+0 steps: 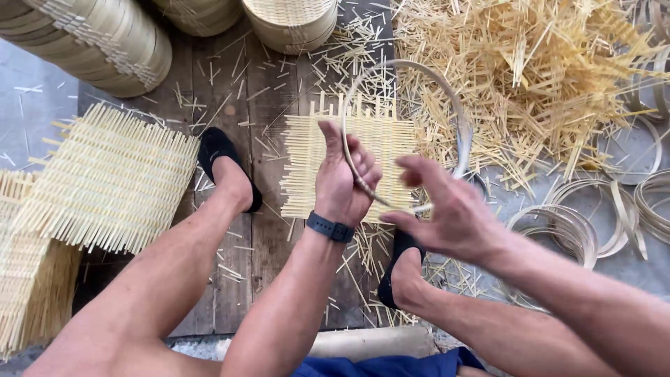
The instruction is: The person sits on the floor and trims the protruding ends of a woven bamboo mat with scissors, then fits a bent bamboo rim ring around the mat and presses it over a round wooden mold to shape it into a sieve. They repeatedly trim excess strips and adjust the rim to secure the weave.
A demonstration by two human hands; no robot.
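At the frame's centre: both hands meet over the lower arc of a thin, pale bamboo hoop, held upright above a square woven mat of pale bamboo slats.
Left grip: the left hand, a dark band on its wrist, is closed on the hoop's lower left arc, thumb raised, fingers curled round the strip.
Right grip: the right hand is blurred; its fingers look half spread beside the strip's loose end, and I cannot tell whether they pinch it.
Hoop: it rises from the hands toward the upper middle of the frame, well above the mat.
Mat: it lies flat on dark wooden floor boards, between two feet in black slippers.
Left of frame: a second, larger woven slat mat rests on a stack of similar mats.
Top of frame: round stacked bamboo steamer baskets.
Right of frame: a heap of loose bamboo offcuts and a cluster of spare thin hoops on grey ground.
Risk: the bent strip looks springy; if the left fingers loosen, the ring could snap open and whip.
Risk: split bamboo edges could cut or splinter bare fingers sliding along them.
Risk: scattered slivers lie near thinly shod feet.
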